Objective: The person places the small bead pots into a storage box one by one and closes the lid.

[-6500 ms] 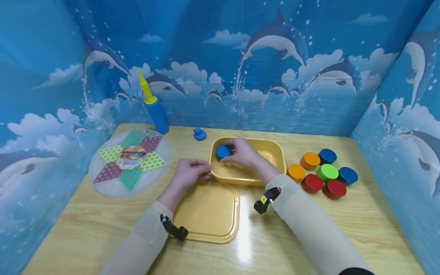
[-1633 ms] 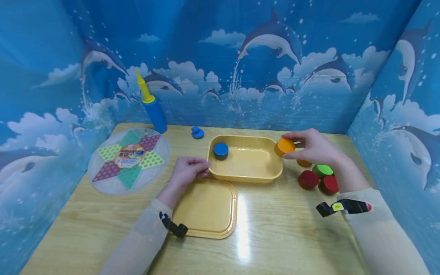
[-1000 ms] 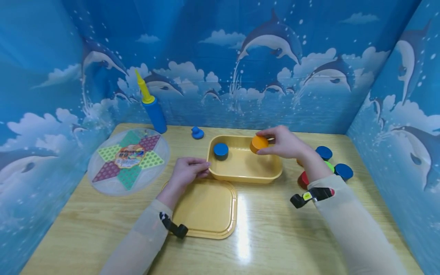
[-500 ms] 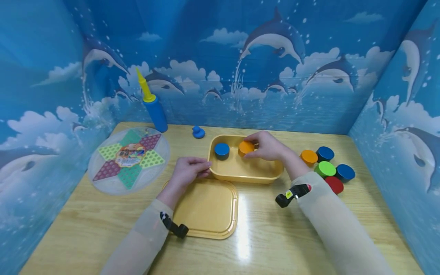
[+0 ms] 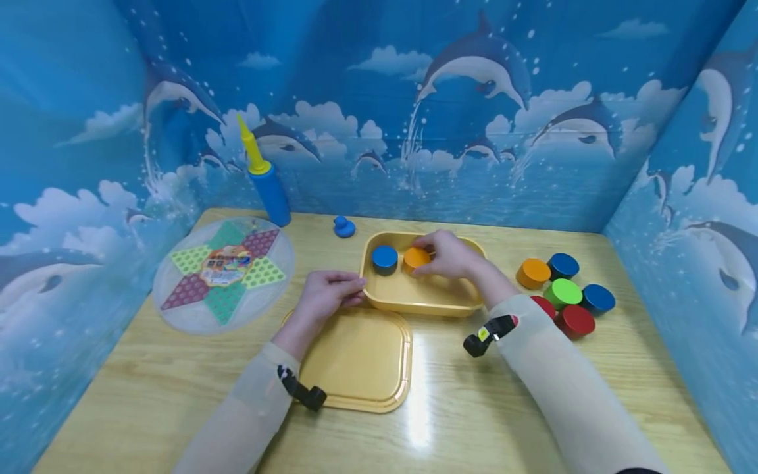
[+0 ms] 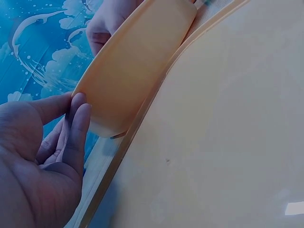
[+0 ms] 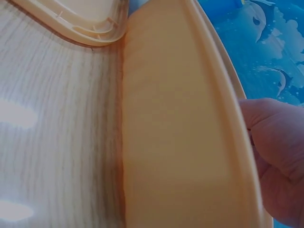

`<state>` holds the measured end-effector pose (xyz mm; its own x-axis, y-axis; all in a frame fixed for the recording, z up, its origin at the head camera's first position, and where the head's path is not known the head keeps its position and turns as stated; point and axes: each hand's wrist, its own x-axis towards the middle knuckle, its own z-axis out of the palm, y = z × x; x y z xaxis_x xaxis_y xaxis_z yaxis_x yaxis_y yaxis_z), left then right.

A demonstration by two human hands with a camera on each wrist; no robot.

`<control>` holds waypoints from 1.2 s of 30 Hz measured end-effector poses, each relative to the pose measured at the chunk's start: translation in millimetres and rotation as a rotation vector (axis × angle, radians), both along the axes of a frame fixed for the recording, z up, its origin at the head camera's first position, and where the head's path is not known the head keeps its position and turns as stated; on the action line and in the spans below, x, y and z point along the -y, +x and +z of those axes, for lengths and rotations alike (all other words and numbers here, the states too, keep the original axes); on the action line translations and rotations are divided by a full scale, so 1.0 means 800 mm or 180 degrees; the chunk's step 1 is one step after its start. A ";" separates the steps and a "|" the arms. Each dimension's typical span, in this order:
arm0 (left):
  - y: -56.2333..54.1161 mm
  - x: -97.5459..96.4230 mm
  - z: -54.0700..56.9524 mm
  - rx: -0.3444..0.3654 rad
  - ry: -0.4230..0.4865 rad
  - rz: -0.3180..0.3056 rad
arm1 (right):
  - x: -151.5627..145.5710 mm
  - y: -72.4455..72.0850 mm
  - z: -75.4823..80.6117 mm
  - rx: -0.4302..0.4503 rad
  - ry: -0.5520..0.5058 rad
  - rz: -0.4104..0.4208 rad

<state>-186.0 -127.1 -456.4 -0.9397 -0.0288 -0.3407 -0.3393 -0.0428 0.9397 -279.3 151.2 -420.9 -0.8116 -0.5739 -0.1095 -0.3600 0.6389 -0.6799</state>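
Wrapping round the back and both sides is a blue dolphin backdrop (image 5: 367,72), with a light wood table (image 5: 462,421) in front of it. Biggest thing on there is a clear round board (image 5: 225,271) with a coloured star, over on the left. Around the middle is the yellow box (image 5: 414,303), and just in front of it lies a flat yellow lid (image 5: 355,362). Back left there's a blue tube (image 5: 274,196) with a yellow nozzle.

Hands-wise, the left hand (image 5: 329,293) pinches the box's rim at its left end, and the right hand (image 5: 451,255) is inside the box, gripping an orange disc (image 5: 416,261) between thumb and fingers. That one's just beside a blue disc (image 5: 385,260), in the box's left half; can't really tell if it touches the bottom. Right of the box sits a bunch more: another orange disc (image 5: 533,273), two blue, one green disc (image 5: 563,293) and two red discs (image 5: 576,321), one partly behind the sleeve (image 5: 556,355). Smallest of all, a little blue duck (image 5: 344,227) sits behind the box's left end.
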 end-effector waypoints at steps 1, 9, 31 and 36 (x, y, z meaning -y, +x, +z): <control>0.000 -0.001 0.000 -0.0008 0.0011 -0.0008 | 0.001 0.000 -0.001 -0.0013 0.0005 -0.0018; 0.001 -0.003 0.003 -0.0028 0.0028 -0.0047 | 0.007 0.001 -0.008 -0.0052 0.0010 -0.0078; 0.001 -0.004 0.004 0.0020 -0.0053 -0.0024 | 0.003 0.013 0.010 0.0071 -0.0129 -0.0313; 0.002 -0.001 0.004 0.0069 -0.0114 0.0006 | -0.005 0.024 0.025 0.0031 -0.0216 -0.0285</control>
